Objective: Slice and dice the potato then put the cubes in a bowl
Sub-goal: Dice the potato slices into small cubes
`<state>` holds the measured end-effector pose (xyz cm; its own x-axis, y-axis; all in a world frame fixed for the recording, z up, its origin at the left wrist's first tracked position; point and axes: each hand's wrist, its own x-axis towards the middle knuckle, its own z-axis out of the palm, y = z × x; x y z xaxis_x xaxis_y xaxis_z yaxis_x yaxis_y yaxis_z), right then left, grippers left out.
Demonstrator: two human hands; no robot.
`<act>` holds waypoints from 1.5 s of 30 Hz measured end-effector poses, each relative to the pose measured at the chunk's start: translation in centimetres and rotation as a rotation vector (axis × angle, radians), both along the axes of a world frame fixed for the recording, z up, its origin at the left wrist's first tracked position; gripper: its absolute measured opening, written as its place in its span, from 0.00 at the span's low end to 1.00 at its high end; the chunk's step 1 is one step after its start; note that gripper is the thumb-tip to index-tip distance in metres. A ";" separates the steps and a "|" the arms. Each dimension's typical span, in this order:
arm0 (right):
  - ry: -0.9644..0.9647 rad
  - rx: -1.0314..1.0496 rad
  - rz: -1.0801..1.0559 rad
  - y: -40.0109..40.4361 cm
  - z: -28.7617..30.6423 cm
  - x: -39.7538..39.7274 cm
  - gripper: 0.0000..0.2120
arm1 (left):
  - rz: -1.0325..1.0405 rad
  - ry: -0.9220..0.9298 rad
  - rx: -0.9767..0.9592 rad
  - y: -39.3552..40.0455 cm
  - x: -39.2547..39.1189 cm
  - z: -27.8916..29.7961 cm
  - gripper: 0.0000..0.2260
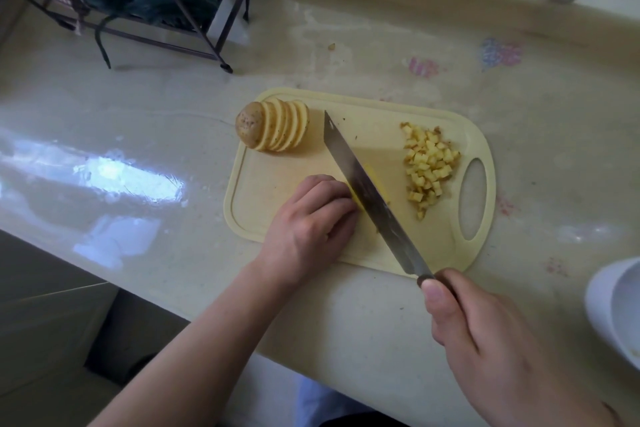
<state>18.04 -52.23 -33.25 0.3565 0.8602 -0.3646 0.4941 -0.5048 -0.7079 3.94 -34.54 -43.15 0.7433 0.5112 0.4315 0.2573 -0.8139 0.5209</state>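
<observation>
Cutting is under way on the pale yellow cutting board (263, 191), which serves as the landmark. Near the board's middle a stack of potato slices (372, 177) is held down by the curled fingers of the left hand (311, 218), and most of the stack is hidden by that hand and by the blade. The chef's knife (367, 184) is gripped at its handle by the right hand (485, 329), closed round it just off the board's near edge, with the blade laid across the stack. At the board's far left corner the remaining sliced potato (273, 126) rests on edge, and beside the board's handle hole a pile of potato cubes (429, 165) is gathered. A white bowl (616, 308) is seen well to the right of the board. Raw potato is judged stiff but wet and slippery, so the stack is best pinned from above, fingertips tucked back from the blade.
</observation>
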 end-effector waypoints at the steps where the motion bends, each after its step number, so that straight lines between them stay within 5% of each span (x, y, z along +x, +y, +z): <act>1: -0.003 0.001 0.001 -0.1 0.0 -0.1 0.21 | 0.002 0.000 0.002 0.0 0.0 0.0 0.03; 11: -0.011 -0.040 0.031 -1.5 -0.7 -0.4 0.28 | -0.015 0.008 -0.003 0.1 -0.1 -0.2 0.03; 19: 0.012 -0.013 0.026 2.2 -1.0 -0.1 0.20 | -0.022 0.001 -0.002 0.0 0.0 0.2 0.01; 35: 0.135 -0.026 -0.041 0.2 -1.1 1.5 0.23 | -0.026 -0.013 -0.047 -0.4 1.7 0.0 0.04; 41: -0.033 -0.041 0.069 0.5 0.2 2.0 0.25 | 0.035 -0.145 0.054 -1.4 -0.5 2.5 0.01; 45: -0.384 -0.042 0.321 0.1 -0.1 1.9 0.16 | 0.004 -0.181 0.064 -1.7 -2.1 7.0 0.04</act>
<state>19.96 -52.11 -33.32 0.1917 0.9358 -0.2959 0.8501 -0.3090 -0.4265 1.83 -36.26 -36.19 0.6485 0.4816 0.5895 0.1676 -0.8457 0.5066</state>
